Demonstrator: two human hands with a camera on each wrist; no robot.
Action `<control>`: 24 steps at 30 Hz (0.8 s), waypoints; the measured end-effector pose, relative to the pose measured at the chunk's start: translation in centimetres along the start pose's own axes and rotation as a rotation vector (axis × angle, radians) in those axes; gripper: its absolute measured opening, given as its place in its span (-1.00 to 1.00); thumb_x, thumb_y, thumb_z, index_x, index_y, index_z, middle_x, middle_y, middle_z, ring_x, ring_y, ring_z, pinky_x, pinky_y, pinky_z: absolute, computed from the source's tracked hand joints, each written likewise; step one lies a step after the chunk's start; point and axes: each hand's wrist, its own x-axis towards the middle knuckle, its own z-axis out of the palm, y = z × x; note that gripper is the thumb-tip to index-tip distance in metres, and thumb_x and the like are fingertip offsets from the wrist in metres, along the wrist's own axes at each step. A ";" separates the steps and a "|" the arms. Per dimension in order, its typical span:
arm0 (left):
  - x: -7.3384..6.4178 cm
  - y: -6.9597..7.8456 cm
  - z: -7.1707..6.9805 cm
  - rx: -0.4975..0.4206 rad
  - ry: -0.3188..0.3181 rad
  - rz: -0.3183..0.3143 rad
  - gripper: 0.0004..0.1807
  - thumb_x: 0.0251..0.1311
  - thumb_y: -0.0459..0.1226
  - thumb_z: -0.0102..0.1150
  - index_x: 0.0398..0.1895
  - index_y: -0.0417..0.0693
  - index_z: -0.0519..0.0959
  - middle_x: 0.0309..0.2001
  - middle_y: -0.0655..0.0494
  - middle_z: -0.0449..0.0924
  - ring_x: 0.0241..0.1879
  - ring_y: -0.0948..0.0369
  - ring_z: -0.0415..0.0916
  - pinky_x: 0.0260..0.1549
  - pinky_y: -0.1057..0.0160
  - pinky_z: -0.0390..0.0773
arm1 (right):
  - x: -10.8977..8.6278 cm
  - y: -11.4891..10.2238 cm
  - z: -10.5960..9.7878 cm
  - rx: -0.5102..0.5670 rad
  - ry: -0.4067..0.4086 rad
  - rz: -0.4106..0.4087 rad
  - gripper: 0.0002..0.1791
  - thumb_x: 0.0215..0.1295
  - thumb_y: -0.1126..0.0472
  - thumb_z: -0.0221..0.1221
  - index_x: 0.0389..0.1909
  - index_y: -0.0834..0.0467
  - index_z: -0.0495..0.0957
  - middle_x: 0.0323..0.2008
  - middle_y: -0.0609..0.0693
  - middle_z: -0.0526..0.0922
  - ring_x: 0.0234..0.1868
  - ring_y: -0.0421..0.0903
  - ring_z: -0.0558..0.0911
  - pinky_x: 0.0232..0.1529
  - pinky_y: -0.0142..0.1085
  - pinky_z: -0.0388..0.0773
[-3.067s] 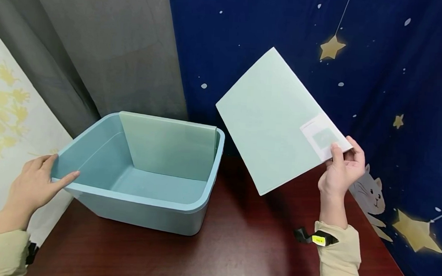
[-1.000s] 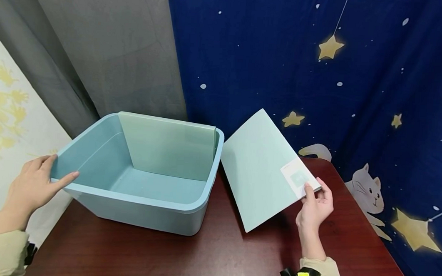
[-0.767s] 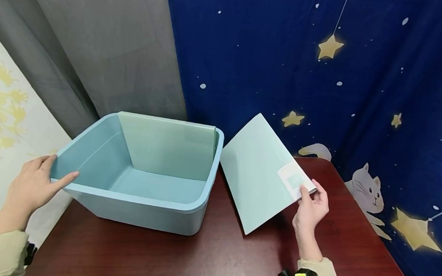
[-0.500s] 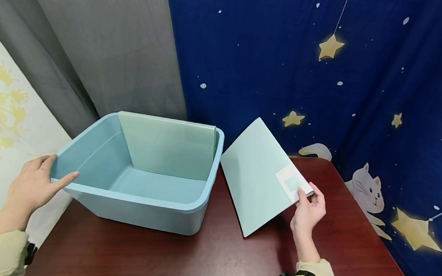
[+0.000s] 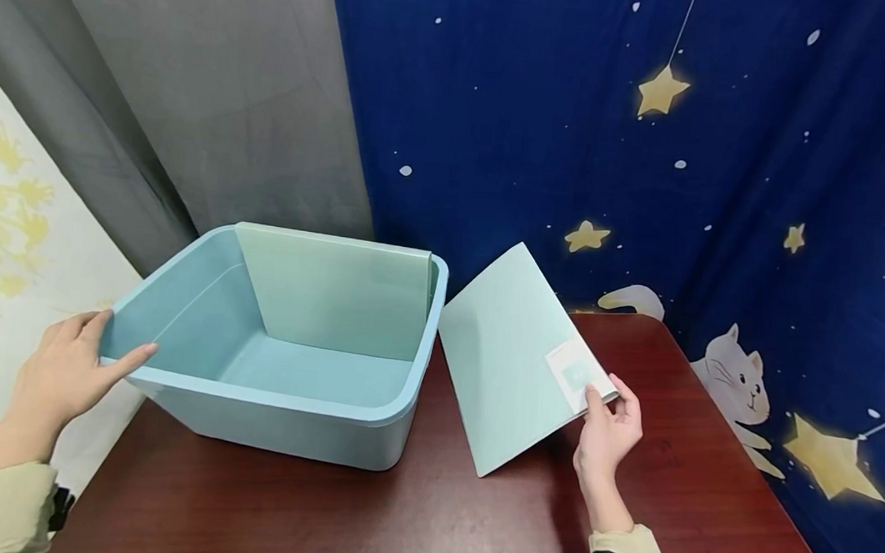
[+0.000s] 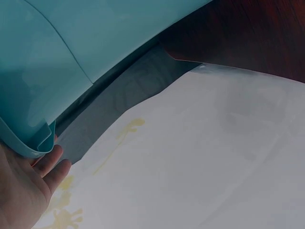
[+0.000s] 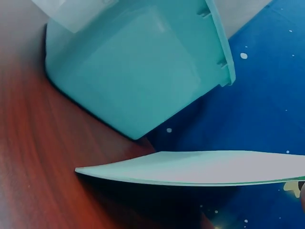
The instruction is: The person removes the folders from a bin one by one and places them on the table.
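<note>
A pale mint file folder [image 5: 509, 355] slants above the table, its lower corner close over the wood beside the tub. My right hand [image 5: 607, 431] pinches its near right corner by a white label [image 5: 576, 373], thumb on top. In the right wrist view the folder [image 7: 190, 168] appears nearly edge-on. My left hand [image 5: 62, 369] holds the left front corner of a light blue plastic tub [image 5: 270, 418], thumb over the rim. The left wrist view shows its fingers [image 6: 57, 174] outside the rim. A sage green folder [image 5: 336, 292] stands in the tub against the back wall.
The dark red table [image 5: 703, 457] extends under the tub and folder. Behind it hang a grey curtain [image 5: 219, 98] and a navy star-print curtain [image 5: 511, 105]. White cloth with yellow prints [image 5: 9, 229] lies at the left.
My right hand has lowered the mint folder from up against the navy curtain toward the table, then eased it slightly nearer and left. Left hand and tub stay put.
</note>
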 end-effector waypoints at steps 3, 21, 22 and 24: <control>0.0 0.1 0.1 0.002 0.004 -0.002 -0.02 0.11 0.18 -0.06 0.32 -0.44 -0.03 0.19 -0.48 0.03 0.19 -0.35 -0.06 -0.08 -0.38 0.12 | -0.2 0.1 -0.2 -0.026 -0.004 -0.002 -0.61 -0.05 0.69 0.10 -0.18 0.32 0.55 -0.32 0.11 0.55 -0.49 -0.17 0.63 -0.48 -0.46 0.59; 0.0 0.0 0.2 0.000 0.011 -0.002 -0.01 0.11 0.18 -0.04 0.32 -0.45 -0.02 0.18 -0.49 0.05 0.17 -0.36 -0.04 -0.08 -0.38 0.12 | 1.4 5.3 -5.4 -0.081 -0.206 -0.052 -0.52 -0.13 0.43 0.34 -0.08 0.34 0.50 -0.22 0.14 0.53 -0.52 -0.15 0.64 -0.49 -0.47 0.58; 0.0 0.0 0.2 -0.001 0.010 -0.004 -0.01 0.11 0.18 -0.04 0.32 -0.44 -0.02 0.18 -0.49 0.05 0.17 -0.35 -0.04 -0.08 -0.38 0.12 | 1.4 5.4 -5.6 -0.099 -0.203 -0.048 -0.51 -0.14 0.40 0.35 -0.09 0.34 0.49 -0.22 0.15 0.53 -0.54 -0.15 0.64 -0.51 -0.47 0.57; 0.0 0.0 0.2 -0.002 0.008 -0.007 -0.01 0.11 0.18 -0.05 0.32 -0.44 -0.03 0.18 -0.49 0.04 0.18 -0.35 -0.05 -0.08 -0.38 0.12 | 1.8 6.4 -6.5 -0.135 -0.212 -0.054 -0.51 -0.13 0.39 0.36 -0.08 0.34 0.49 -0.22 0.14 0.53 -0.54 -0.17 0.64 -0.53 -0.48 0.57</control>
